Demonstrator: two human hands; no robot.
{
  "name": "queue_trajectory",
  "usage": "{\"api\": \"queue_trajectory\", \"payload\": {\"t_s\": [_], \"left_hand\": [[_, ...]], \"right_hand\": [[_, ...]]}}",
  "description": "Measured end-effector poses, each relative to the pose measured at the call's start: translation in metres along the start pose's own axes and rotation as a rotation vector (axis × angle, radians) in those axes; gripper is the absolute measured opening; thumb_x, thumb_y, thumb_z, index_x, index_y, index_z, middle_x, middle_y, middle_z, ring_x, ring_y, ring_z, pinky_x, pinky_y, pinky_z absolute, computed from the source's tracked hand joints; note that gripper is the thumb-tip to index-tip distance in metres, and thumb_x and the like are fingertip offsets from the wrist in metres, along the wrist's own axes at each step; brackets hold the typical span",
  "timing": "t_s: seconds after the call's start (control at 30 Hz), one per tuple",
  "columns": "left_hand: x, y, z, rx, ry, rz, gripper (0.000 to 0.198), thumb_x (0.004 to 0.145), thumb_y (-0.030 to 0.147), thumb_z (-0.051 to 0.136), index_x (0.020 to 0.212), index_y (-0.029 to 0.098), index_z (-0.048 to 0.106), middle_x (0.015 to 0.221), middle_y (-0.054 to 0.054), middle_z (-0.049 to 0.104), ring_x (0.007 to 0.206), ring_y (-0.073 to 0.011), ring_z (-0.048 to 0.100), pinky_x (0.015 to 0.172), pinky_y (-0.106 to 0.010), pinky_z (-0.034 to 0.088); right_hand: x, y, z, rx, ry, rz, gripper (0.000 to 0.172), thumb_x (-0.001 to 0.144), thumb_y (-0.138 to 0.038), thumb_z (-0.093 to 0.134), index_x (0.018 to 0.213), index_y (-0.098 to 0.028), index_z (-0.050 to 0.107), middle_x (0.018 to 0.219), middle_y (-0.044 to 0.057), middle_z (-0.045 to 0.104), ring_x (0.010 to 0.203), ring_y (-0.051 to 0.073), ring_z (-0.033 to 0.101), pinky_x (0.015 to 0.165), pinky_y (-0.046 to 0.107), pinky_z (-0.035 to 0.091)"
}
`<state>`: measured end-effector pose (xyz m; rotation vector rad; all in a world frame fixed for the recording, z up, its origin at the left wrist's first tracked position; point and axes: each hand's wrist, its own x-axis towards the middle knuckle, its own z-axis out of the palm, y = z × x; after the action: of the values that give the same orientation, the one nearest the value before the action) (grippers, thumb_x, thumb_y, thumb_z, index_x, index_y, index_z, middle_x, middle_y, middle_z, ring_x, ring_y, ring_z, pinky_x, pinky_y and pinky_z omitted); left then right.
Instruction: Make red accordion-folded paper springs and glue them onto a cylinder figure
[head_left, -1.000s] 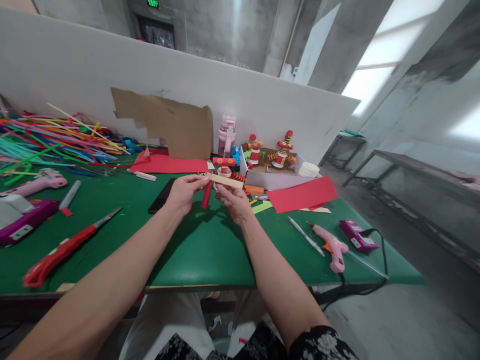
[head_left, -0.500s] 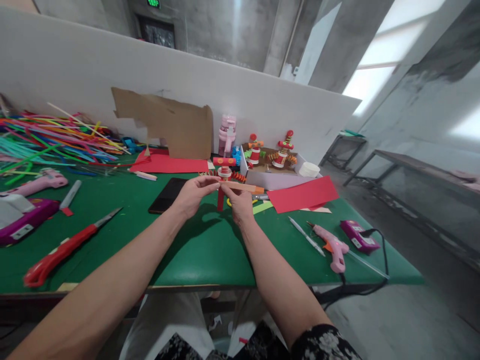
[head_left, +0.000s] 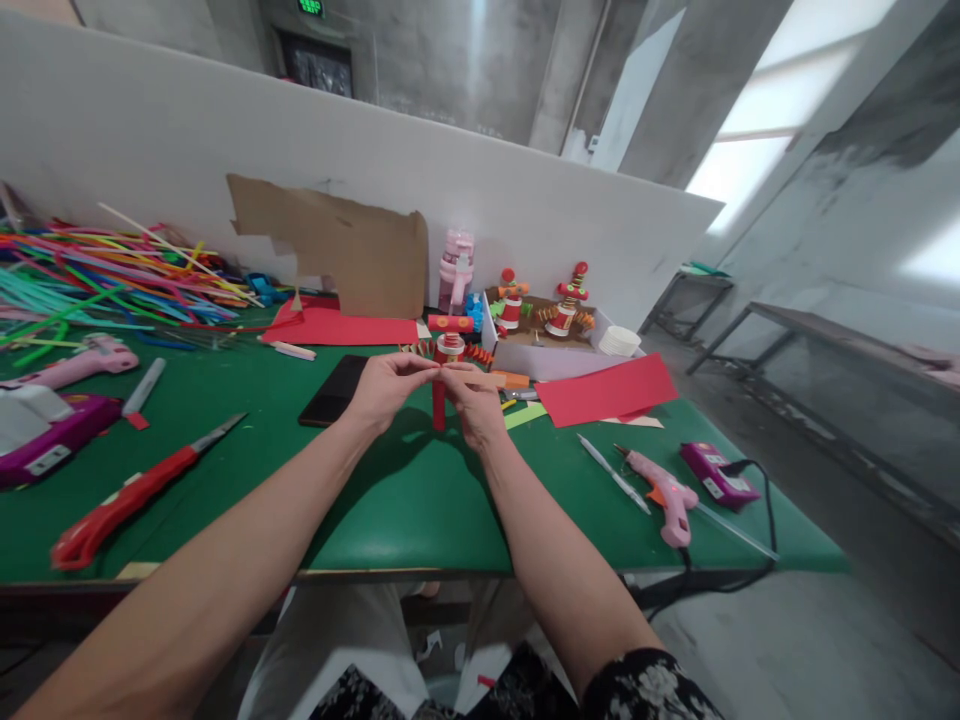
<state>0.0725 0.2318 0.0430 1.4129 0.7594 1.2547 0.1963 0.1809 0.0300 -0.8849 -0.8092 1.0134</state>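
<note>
Green felt covers the work table (head_left: 405,500), which backs onto a white partition with a torn piece of cardboard (head_left: 337,245) leaning against it. Over the middle of the table the left hand (head_left: 386,388) and the right hand (head_left: 474,408) meet fingertip to fingertip, each pinched shut on a tan strip (head_left: 486,379) where it crosses the top of a red tube (head_left: 438,408). The tube stands upright with its lower end down at the felt, and the strip's free end pokes out to the right past the right hand. Just left of the left hand lies a black phone (head_left: 330,392). Behind the hands stands a small red figure (head_left: 450,340), and beside it a white box (head_left: 525,358) with two more figures inside. A red paper sheet (head_left: 604,388) lies near the right hand, with a pen (head_left: 611,472), a pink glue gun (head_left: 664,495) and a purple device (head_left: 716,472) further right. Red-handled scissors (head_left: 135,492) lie well to the left, and coloured straws (head_left: 97,278) are heaped at the far left corner.
</note>
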Motion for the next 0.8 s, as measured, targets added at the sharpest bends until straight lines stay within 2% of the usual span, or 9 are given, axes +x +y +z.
{"api": "queue_trajectory", "payload": {"t_s": [0.2, 0.3, 0.4, 0.47, 0.6, 0.8], "left_hand": [[0.0, -0.001, 0.001, -0.054, -0.008, -0.039, 0.033, 0.048, 0.04, 0.087, 0.068, 0.017, 0.074, 0.068, -0.004, 0.072, 0.065, -0.0174, 0.063, 0.07, -0.033, 0.051], [0.001, -0.002, 0.001, -0.071, 0.014, -0.035, 0.031, 0.048, 0.038, 0.086, 0.067, 0.017, 0.074, 0.067, -0.004, 0.072, 0.065, -0.0166, 0.062, 0.07, -0.032, 0.051], [0.002, -0.002, 0.0, -0.057, 0.048, -0.032, 0.028, 0.048, 0.035, 0.085, 0.067, 0.017, 0.075, 0.067, -0.004, 0.072, 0.064, -0.0165, 0.062, 0.069, -0.031, 0.051], [0.002, -0.002, -0.001, -0.05, 0.053, -0.031, 0.027, 0.048, 0.035, 0.085, 0.067, 0.017, 0.075, 0.067, -0.004, 0.072, 0.065, -0.0169, 0.063, 0.07, -0.032, 0.051], [0.002, -0.001, 0.0, -0.059, 0.027, -0.037, 0.028, 0.047, 0.034, 0.085, 0.066, 0.017, 0.075, 0.066, -0.004, 0.072, 0.064, -0.017, 0.062, 0.07, -0.032, 0.051], [0.002, -0.001, 0.0, -0.046, 0.043, -0.027, 0.027, 0.048, 0.034, 0.085, 0.066, 0.016, 0.074, 0.065, -0.003, 0.07, 0.063, -0.0158, 0.06, 0.067, -0.031, 0.048]], "right_hand": [[0.005, 0.005, -0.003, 0.013, 0.072, -0.016, 0.021, 0.057, -0.027, 0.085, 0.071, -0.017, 0.072, 0.075, 0.003, 0.075, 0.08, 0.019, 0.069, 0.086, 0.033, 0.054], [0.007, 0.005, -0.004, 0.079, 0.051, 0.051, 0.024, 0.057, -0.032, 0.086, 0.07, -0.016, 0.073, 0.072, 0.003, 0.075, 0.077, 0.018, 0.069, 0.082, 0.032, 0.054], [0.007, 0.004, -0.003, 0.128, 0.02, 0.122, 0.027, 0.063, -0.04, 0.083, 0.07, -0.017, 0.071, 0.068, 0.003, 0.073, 0.073, 0.017, 0.069, 0.076, 0.03, 0.054], [0.005, 0.003, -0.002, 0.124, 0.014, 0.102, 0.028, 0.064, -0.041, 0.082, 0.073, -0.017, 0.071, 0.071, 0.002, 0.073, 0.074, 0.016, 0.068, 0.075, 0.029, 0.053], [0.004, 0.005, -0.001, 0.062, 0.094, -0.016, 0.029, 0.054, -0.033, 0.087, 0.073, -0.016, 0.072, 0.072, 0.001, 0.073, 0.073, 0.015, 0.066, 0.077, 0.029, 0.052], [0.011, 0.006, -0.006, 0.071, 0.195, -0.023, 0.028, 0.054, -0.034, 0.086, 0.068, -0.016, 0.07, 0.064, -0.002, 0.069, 0.061, 0.011, 0.06, 0.067, 0.026, 0.05]]}}
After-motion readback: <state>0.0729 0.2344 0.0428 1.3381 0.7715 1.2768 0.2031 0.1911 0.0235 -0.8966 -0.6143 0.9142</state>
